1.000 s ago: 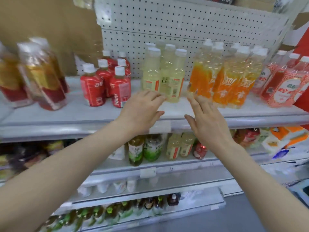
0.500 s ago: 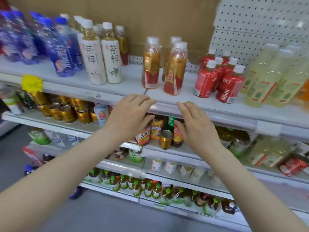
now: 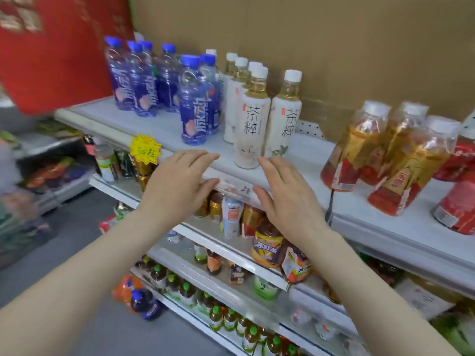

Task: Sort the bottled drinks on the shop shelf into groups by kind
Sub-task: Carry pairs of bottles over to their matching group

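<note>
Evidently, in the head view, the left hand (image 3: 177, 186) and right hand (image 3: 285, 201) are hovering at the top shelf (image 3: 159, 129) edge, fingers straight, gripping nothing, probably choosing a bottle. Blue-capped bottles (image 3: 191, 104) are standing grouped leftmost, white bottles (image 3: 250, 124) reading 茶粹 just beside them, and amber bottles (image 3: 401, 170) rightward.

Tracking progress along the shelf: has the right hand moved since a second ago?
Yes. The right hand moved left along the shelf: earlier right of the red bottles, now left of them, by the white-labelled tea bottles.
</note>
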`<state>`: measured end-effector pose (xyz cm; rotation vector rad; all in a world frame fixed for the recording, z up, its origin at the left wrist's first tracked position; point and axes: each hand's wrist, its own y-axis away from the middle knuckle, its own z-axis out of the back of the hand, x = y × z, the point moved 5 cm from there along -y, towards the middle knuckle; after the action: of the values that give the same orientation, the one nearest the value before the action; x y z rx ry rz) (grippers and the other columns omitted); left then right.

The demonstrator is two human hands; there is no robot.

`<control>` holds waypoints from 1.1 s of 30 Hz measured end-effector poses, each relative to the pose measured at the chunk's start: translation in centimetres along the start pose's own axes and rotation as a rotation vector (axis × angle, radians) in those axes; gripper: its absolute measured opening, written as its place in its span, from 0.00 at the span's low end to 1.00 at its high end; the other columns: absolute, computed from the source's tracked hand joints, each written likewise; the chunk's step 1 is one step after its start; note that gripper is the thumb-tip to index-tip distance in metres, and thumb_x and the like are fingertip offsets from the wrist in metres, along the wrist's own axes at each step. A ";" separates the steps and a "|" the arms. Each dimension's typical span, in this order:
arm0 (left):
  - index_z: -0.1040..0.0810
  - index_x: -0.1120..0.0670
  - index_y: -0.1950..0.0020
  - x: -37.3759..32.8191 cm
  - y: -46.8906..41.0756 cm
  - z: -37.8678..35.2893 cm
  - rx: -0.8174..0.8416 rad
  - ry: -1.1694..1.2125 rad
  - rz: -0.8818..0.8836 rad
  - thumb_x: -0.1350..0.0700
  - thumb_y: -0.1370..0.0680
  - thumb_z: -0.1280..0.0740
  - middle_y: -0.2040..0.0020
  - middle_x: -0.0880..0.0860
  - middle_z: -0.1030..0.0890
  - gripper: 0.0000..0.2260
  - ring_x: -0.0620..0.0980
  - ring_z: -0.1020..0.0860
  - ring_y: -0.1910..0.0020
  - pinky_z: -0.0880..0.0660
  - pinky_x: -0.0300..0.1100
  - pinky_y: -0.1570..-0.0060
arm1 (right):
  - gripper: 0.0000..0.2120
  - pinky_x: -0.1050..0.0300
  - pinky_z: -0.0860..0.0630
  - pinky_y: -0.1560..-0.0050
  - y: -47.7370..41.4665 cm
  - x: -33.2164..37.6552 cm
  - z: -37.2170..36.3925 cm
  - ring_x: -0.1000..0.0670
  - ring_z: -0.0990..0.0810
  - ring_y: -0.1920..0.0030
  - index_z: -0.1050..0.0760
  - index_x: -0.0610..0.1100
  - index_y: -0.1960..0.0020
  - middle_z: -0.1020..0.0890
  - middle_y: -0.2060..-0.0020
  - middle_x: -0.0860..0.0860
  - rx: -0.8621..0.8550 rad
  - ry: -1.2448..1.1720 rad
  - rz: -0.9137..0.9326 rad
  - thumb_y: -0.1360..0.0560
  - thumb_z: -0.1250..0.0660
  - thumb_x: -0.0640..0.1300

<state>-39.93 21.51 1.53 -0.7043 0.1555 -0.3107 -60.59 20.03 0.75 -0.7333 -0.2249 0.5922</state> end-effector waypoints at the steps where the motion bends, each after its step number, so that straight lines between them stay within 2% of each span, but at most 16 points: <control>1: 0.24 0.56 0.32 1.8 -0.7 -0.1 -0.003 -0.004 0.016 0.47 0.22 0.36 0.39 0.56 0.20 0.22 0.57 0.23 0.41 0.29 0.48 0.41 | 0.24 0.47 0.29 0.34 -1.8 0.6 -1.2 0.39 0.26 0.36 0.30 0.36 0.29 0.23 0.37 0.39 -0.013 -0.025 0.006 0.20 0.35 0.47; 5: 0.25 0.55 0.32 8.6 -3.0 -0.5 -0.030 -0.015 0.082 0.47 0.23 0.36 0.39 0.55 0.20 0.22 0.57 0.24 0.40 0.29 0.49 0.41 | 0.26 0.45 0.27 0.35 -8.5 3.0 -5.9 0.40 0.27 0.35 0.34 0.38 0.26 0.26 0.34 0.40 0.019 -0.143 0.008 0.19 0.38 0.50; 9: 0.25 0.55 0.31 14.0 -4.9 -1.5 -0.054 0.002 0.133 0.50 0.22 0.30 0.38 0.54 0.21 0.20 0.56 0.25 0.39 0.27 0.50 0.42 | 0.31 0.50 0.32 0.31 -14.4 4.6 -9.4 0.46 0.32 0.28 0.44 0.44 0.20 0.31 0.27 0.44 0.042 -0.240 -0.118 0.18 0.38 0.53; 12: 0.26 0.54 0.30 17.7 -6.6 -3.0 -0.030 0.033 0.155 0.49 0.22 0.32 0.36 0.53 0.22 0.21 0.56 0.26 0.38 0.29 0.49 0.40 | 0.37 0.51 0.33 0.29 -18.0 5.0 -11.7 0.47 0.35 0.26 0.51 0.45 0.19 0.35 0.25 0.46 0.006 -0.317 -0.223 0.19 0.36 0.55; 14: 0.26 0.53 0.30 20.1 -8.1 -4.1 -0.025 0.066 0.150 0.49 0.22 0.32 0.36 0.53 0.22 0.21 0.56 0.26 0.38 0.31 0.47 0.40 | 0.43 0.51 0.32 0.31 -19.8 5.0 -13.0 0.47 0.34 0.26 0.53 0.44 0.19 0.35 0.25 0.46 -0.021 -0.321 -0.309 0.22 0.33 0.58; 17: 0.27 0.54 0.30 23.1 -10.7 -5.6 -0.028 0.133 0.104 0.49 0.22 0.32 0.36 0.53 0.22 0.21 0.56 0.26 0.38 0.32 0.45 0.40 | 0.47 0.49 0.27 0.35 -21.5 5.1 -14.3 0.48 0.31 0.29 0.51 0.46 0.19 0.32 0.27 0.48 -0.060 -0.328 -0.458 0.27 0.29 0.61; 21: 0.28 0.56 0.28 25.4 -15.2 -7.8 0.049 0.367 0.067 0.51 0.22 0.31 0.35 0.55 0.23 0.23 0.55 0.26 0.36 0.35 0.43 0.39 | 0.39 0.45 0.24 0.37 -22.0 5.5 -15.1 0.51 0.26 0.33 0.42 0.51 0.23 0.26 0.31 0.55 -0.109 -0.398 -0.613 0.27 0.27 0.57; 25: 0.33 0.54 0.26 24.1 -20.0 -11.0 0.176 0.642 0.097 0.48 0.23 0.30 0.33 0.54 0.25 0.28 0.54 0.25 0.36 0.28 0.52 0.37 | 0.37 0.47 0.25 0.39 -22.0 6.4 -14.9 0.50 0.24 0.34 0.42 0.52 0.23 0.26 0.31 0.54 -0.128 -0.327 -0.697 0.26 0.29 0.56; 27: 0.31 0.52 0.27 22.3 -21.6 -12.2 0.252 0.796 0.084 0.48 0.25 0.29 0.36 0.53 0.22 0.27 0.54 0.23 0.40 0.25 0.52 0.41 | 0.37 0.45 0.24 0.39 -21.8 6.8 -14.5 0.51 0.24 0.34 0.42 0.53 0.24 0.25 0.32 0.55 -0.152 -0.300 -0.744 0.27 0.30 0.58; 29: 0.29 0.49 0.31 21.2 -22.3 -13.0 0.274 0.946 0.066 0.48 0.28 0.30 0.43 0.49 0.20 0.26 0.52 0.20 0.45 0.22 0.52 0.45 | 0.38 0.45 0.24 0.37 -21.7 6.8 -14.0 0.52 0.24 0.34 0.41 0.54 0.24 0.25 0.32 0.55 -0.162 -0.286 -0.780 0.28 0.30 0.58; 31: 0.28 0.49 0.32 20.6 -22.4 -13.5 0.277 1.035 0.064 0.50 0.29 0.30 0.48 0.46 0.20 0.25 0.50 0.18 0.50 0.21 0.48 0.47 | 0.37 0.50 0.25 0.38 -21.6 6.6 -13.6 0.53 0.23 0.36 0.40 0.52 0.24 0.23 0.34 0.55 -0.165 -0.290 -0.803 0.28 0.27 0.53; 33: 0.29 0.51 0.31 20.5 -22.5 -13.7 0.303 1.074 0.068 0.50 0.29 0.30 0.49 0.46 0.21 0.26 0.50 0.18 0.50 0.22 0.45 0.47 | 0.36 0.55 0.26 0.42 -21.6 6.5 -13.5 0.53 0.22 0.38 0.40 0.51 0.24 0.22 0.36 0.55 -0.149 -0.292 -0.825 0.27 0.26 0.50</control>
<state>-29.07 -9.81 5.26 -0.1688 1.1255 -0.6100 -40.80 3.46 5.61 -0.6245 -0.8020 -0.1126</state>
